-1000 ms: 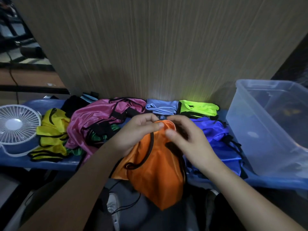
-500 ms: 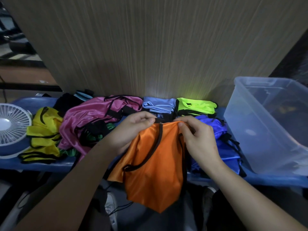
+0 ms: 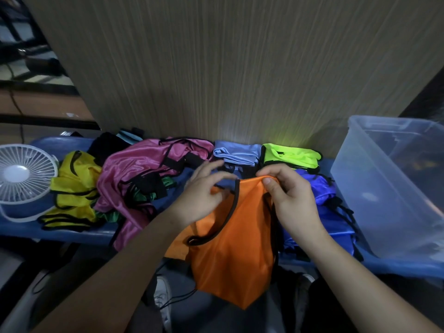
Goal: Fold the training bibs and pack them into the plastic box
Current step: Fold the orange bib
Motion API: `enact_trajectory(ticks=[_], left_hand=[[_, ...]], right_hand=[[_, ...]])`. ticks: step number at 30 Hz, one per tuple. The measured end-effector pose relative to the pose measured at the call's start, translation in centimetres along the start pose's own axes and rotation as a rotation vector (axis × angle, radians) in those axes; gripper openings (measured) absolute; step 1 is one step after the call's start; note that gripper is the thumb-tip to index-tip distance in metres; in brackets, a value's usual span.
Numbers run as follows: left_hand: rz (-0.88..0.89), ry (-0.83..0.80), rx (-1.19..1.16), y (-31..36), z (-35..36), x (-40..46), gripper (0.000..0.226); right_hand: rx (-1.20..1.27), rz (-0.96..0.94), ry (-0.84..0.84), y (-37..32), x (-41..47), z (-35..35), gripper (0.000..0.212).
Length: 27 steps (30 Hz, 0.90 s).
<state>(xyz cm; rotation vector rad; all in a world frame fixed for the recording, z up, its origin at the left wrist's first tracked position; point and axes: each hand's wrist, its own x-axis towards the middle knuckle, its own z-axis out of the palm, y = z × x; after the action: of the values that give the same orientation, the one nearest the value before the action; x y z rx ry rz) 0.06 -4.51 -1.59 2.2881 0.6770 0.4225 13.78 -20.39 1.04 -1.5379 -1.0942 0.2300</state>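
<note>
Orange bib hangs down from the hands, box off to the right

Orange bib is pinched at its top edge by the right hand. The thumb and first finger of that hand squeeze the cloth at the top corner. The left hand is right beside it, on the other side of the black trim. Its fingers are spread and loose, and they only touch the cloth. It does not look like it is gripping anything. The two hands are close together, with just the top of the bib between them.

From the hands, the bib runs long and straight down toward the person's legs. Its pointed bottom end hangs off the front edge of the blue counter. So the long way of the bib goes from the hands down to the body, not side to side.

I think the next fold has to bring that low end up to the hands.

Just past the right hand lie a dark blue bib, a bright green bib and a pale blue bib. Past the left hand lie a pink bib and a yellow bib.

The plastic box stands farther out on the right, so the right hand is nearer to it. A small white fan sits far out to the left.
</note>
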Motion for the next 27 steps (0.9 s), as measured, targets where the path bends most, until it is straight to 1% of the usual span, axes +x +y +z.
enact_trajectory(ticks=[1, 2, 4, 6, 8, 10, 14, 16, 18, 21, 24, 27], left_hand=[[0.033, -0.077, -0.019, 0.0, 0.1, -0.1, 0.037], [0.027, -0.167, -0.039, 0.1, 0.2, -0.3, 0.039], [-0.034, -0.316, 0.032, 0.3, 0.6, -0.7, 0.048], [-0.059, -0.382, 0.168, 0.8, 1.0, -1.0, 0.057], [-0.056, -0.409, 0.235, 1.2, 1.2, -1.2, 0.06], [-0.06, -0.476, 0.218, 1.1, 1.2, -1.0, 0.055], [-0.128, -0.664, 0.027, 0.2, 0.2, -1.3, 0.029], [-0.138, -0.72, -0.037, 0.5, 0.1, -1.7, 0.02], [-0.102, -0.668, -0.128, 0.9, 0.2, -1.9, 0.02], [-0.025, -0.541, -0.301, 1.6, 0.0, -2.1, 0.031], [0.021, -0.465, -0.462, 1.9, -0.4, -2.2, 0.038], [0.081, -0.373, -0.55, 2.7, -0.4, -2.6, 0.036]], right_hand=[[0.005, -0.006, -0.006, 0.0, 0.0, 0.0, 0.025], [0.006, -0.008, -0.011, 0.0, 0.0, 0.0, 0.025], [0.0, -0.004, -0.025, 0.2, 0.0, 0.0, 0.024], [0.004, -0.001, -0.037, 0.4, -0.1, -0.1, 0.024], [0.011, 0.004, -0.039, 0.5, -0.1, -0.2, 0.023], [0.013, 0.009, -0.035, 0.7, -0.1, -0.2, 0.022], [0.024, 0.017, -0.022, 0.8, 0.0, -0.2, 0.021], [0.02, 0.02, -0.018, 0.8, 0.0, -0.3, 0.02], [0.017, 0.019, -0.013, 0.8, 0.1, -0.3, 0.02], [0.011, 0.018, 0.02, 0.8, 0.1, -0.2, 0.019], [-0.004, 0.011, 0.046, 0.9, 0.1, -0.2, 0.019], [-0.003, 0.005, 0.028, 0.6, 0.0, -0.1, 0.019]])
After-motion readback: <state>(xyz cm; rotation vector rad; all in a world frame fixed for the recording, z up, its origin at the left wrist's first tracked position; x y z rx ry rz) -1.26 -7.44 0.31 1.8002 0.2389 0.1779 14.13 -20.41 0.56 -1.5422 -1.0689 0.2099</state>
